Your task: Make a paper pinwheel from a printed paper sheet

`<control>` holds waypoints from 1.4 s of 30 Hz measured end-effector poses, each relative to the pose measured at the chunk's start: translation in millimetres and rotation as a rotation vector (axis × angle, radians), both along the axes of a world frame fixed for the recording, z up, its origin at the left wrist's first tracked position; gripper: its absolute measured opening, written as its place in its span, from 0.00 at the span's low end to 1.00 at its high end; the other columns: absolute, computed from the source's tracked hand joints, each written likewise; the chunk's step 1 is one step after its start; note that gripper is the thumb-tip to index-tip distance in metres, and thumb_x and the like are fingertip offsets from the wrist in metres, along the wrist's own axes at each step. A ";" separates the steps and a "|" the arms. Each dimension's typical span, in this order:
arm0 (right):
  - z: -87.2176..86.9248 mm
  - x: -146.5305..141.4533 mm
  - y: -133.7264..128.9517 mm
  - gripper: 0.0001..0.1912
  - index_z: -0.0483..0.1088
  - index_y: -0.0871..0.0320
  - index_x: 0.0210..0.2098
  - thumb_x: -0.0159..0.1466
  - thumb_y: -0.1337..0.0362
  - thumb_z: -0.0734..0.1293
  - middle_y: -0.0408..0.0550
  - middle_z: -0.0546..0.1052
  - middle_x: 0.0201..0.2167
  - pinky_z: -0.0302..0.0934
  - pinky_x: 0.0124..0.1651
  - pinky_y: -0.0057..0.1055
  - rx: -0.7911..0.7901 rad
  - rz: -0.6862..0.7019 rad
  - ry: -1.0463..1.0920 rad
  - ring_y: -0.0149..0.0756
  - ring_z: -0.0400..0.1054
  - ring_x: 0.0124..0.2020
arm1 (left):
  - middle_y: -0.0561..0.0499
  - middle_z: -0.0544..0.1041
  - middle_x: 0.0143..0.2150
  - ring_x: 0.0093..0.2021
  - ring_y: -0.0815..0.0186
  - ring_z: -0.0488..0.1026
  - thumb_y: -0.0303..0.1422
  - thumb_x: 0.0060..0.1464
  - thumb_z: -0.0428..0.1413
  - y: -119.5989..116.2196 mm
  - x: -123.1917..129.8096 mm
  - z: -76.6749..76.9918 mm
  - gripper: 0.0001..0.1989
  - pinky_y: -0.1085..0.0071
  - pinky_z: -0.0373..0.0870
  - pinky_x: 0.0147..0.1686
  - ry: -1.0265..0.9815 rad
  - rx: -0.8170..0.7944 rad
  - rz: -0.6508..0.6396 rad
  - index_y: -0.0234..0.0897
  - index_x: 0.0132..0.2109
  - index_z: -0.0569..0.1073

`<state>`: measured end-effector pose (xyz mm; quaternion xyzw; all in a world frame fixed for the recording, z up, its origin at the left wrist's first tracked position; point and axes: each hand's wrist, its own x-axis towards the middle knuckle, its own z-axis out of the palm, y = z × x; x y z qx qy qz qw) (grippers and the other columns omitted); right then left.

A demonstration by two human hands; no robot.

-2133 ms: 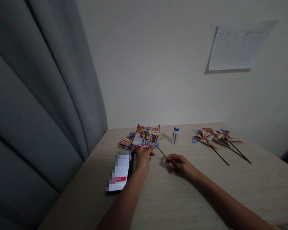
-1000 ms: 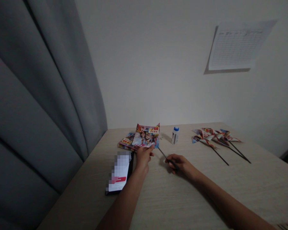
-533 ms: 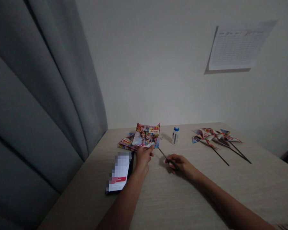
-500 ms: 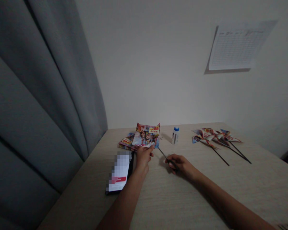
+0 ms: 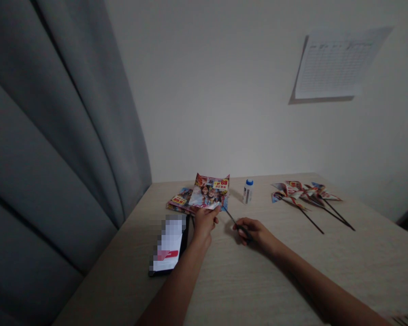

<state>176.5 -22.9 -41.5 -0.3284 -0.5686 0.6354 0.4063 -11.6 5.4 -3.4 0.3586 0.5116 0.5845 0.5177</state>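
A square of colourful printed paper with turned-up corners is pinched at its lower edge by my left hand. My right hand grips the dark handles of a pair of scissors. Their blades point up and left and reach the paper's lower right corner, just beside my left fingertips. How far the blades stand apart is too small to tell. Under and left of the square lies a stack of similar printed paper.
A phone with a lit, partly blurred screen lies left of my left forearm. Behind the scissors stands a white glue bottle with a blue cap. Several paper pinwheels on dark sticks lie at the right. A grey curtain hangs along the left.
The paper and my left hand have shifted slightly to the right, and the paper's corner now meets the scissors' blades more closely. My right hand is nearly where it was.
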 end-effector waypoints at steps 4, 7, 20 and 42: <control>-4.4 -1.0 1.6 0.21 0.72 0.60 0.37 0.53 0.51 0.76 0.40 0.69 0.26 0.51 0.25 0.26 -0.032 -0.027 0.032 0.25 0.61 0.21 | 0.58 0.67 0.19 0.16 0.78 0.61 0.46 0.29 0.71 0.1 -0.5 0.3 0.25 0.81 0.45 0.14 0.004 -0.007 -0.008 0.34 0.26 0.70; -1.6 -2.2 0.6 0.22 0.72 0.61 0.36 0.52 0.51 0.77 0.41 0.70 0.29 0.52 0.25 0.26 -0.041 -0.039 0.034 0.25 0.61 0.22 | 0.58 0.67 0.19 0.16 0.78 0.61 0.47 0.30 0.71 0.5 -1.0 0.2 0.25 0.81 0.45 0.14 0.007 -0.006 -0.009 0.34 0.26 0.70; 2.8 -2.4 -1.0 0.22 0.73 0.61 0.36 0.52 0.51 0.77 0.40 0.69 0.25 0.51 0.24 0.26 -0.055 -0.029 0.033 0.25 0.60 0.20 | 0.59 0.67 0.19 0.15 0.78 0.61 0.47 0.29 0.71 1.7 -1.0 0.2 0.25 0.81 0.44 0.13 0.007 -0.002 -0.008 0.34 0.26 0.69; 0.4 -3.2 -0.4 0.21 0.72 0.60 0.37 0.53 0.52 0.77 0.41 0.71 0.28 0.51 0.24 0.26 -0.049 -0.022 0.077 0.25 0.62 0.21 | 0.58 0.69 0.20 0.15 0.78 0.60 0.45 0.31 0.71 0.4 2.2 -2.2 0.23 0.81 0.44 0.13 0.010 0.012 -0.051 0.34 0.28 0.72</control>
